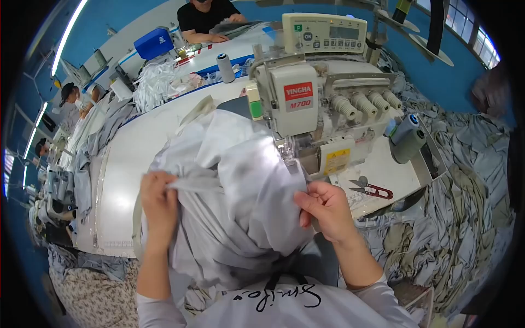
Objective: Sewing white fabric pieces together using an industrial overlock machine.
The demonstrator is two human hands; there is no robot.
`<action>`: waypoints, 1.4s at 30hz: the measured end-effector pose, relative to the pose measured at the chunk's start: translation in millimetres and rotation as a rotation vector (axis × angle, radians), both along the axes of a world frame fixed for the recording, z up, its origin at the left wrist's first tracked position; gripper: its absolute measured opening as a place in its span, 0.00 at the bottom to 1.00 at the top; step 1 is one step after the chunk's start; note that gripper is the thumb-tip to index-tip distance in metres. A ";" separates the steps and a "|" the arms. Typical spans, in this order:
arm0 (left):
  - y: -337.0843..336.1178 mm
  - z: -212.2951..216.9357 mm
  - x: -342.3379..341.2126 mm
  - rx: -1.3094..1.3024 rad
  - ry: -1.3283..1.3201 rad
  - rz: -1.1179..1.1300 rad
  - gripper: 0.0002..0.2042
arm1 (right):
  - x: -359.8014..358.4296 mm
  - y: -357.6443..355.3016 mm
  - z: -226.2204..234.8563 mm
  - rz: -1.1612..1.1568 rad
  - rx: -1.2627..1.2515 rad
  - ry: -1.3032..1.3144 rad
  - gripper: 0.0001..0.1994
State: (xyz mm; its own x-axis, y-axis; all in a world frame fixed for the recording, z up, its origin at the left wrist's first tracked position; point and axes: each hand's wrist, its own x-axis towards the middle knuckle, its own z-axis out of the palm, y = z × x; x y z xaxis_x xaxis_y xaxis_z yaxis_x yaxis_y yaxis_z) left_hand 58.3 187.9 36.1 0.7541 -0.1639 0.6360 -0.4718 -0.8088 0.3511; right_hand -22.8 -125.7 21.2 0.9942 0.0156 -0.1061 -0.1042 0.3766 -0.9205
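A bunched pale grey garment (240,186) lies heaped on the white tabletop (131,158) in front of the person, its far edge drawn up to the presser foot of a cream overlock sewing machine (311,104). The left hand (158,205) pinches a folded strip of the garment at its left side, fingers clenched on the cloth. The right hand (325,210) rests on the garment's right edge just beside the machine's needle area, fingers curled and gripping the fabric. No open container shows clearly near the hands; to the right of the tabletop a deep heap of grey and olive cut fabric pieces (465,180) fills the space below the machine. On the machine bed right of the right hand lie red-handled thread snips (372,190). Two grey thread cones (407,139) stand at the machine's right side, and another grey thread cone (225,68) stands behind it, near a pile of white cloth strips (156,82). A control panel (325,33) sits on top of the machine. Beyond, a person in black (205,19) sits at a further table, and other workers sit along the left.
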 end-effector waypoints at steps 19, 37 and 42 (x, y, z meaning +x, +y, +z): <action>22.1 149.6 90.0 -0.444 -0.599 0.057 0.07 | 3.6 2.6 1.0 0.023 0.048 -0.003 0.06; 65.1 258.2 139.9 -0.140 -0.684 0.269 0.19 | 4.3 0.4 5.2 0.036 0.009 -0.003 0.10; 85.2 240.5 179.9 -0.216 -0.526 0.330 0.22 | 10.0 2.3 6.4 -0.013 -0.031 0.026 0.11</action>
State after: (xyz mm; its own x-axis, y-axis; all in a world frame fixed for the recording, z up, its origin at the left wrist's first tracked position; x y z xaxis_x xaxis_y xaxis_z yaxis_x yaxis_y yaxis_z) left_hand 238.3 273.1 276.7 0.3225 0.1959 0.9261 -0.3638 -0.8775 0.3123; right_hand -12.7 -123.4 27.6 0.9912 -0.0015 -0.1320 -0.1232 0.3494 -0.9289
